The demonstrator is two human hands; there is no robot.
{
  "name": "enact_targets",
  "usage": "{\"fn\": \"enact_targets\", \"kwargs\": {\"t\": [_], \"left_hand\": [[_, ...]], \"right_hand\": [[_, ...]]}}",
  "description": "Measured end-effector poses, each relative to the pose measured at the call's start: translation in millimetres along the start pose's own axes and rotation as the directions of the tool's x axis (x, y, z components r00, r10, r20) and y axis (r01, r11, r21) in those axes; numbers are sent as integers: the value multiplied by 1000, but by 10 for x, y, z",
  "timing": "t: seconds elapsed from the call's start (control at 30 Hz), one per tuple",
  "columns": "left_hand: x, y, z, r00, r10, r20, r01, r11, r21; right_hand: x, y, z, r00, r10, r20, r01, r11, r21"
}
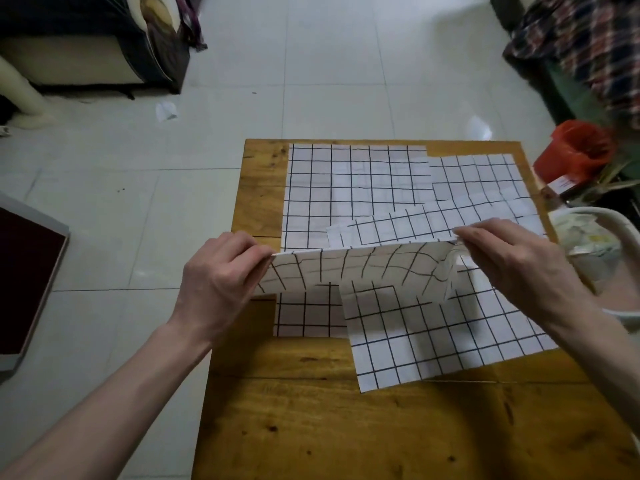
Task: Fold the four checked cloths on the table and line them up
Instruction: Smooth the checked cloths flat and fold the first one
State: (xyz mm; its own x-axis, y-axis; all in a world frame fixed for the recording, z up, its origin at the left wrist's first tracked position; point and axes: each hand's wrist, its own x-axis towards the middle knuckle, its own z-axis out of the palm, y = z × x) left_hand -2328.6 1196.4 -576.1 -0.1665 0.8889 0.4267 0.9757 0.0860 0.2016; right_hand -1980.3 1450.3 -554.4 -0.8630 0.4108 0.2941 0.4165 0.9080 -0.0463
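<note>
Here both hands pinch a checked cloth above the table.

A lived-in room of a private home: a worn wooden table stands on a floor of large pale glossy tiles. A cream-and-dark upholstered sofa sits at far left, plaid fabric is draped over furniture at far right, and a red plastic bucket stands on the floor beside the table. Scraps of paper lie on the tiles.
</note>
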Motion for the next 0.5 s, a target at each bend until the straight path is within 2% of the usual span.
{"fn": "enact_targets", "kwargs": {"t": [0.1,0.23,0.37,0.5], "left_hand": [[-5,-6,-61,998,15,-65,-14,1000,13],[-201,3,34,996,56,-70,-53,998,36],[-590,0,216,998,58,11,-58,998,35],[-1045,48,369,986,56,158,-59,998,14]], "right_hand": [[-77,-11,-106,999,36,-23,-37,998,-48],[-369,-101,-63,999,36,12,-35,996,-85],[-770,-200,211,992,74,103,-65,994,-88],[-1135,-263,496,973,138,184,-116,985,-126]]}}
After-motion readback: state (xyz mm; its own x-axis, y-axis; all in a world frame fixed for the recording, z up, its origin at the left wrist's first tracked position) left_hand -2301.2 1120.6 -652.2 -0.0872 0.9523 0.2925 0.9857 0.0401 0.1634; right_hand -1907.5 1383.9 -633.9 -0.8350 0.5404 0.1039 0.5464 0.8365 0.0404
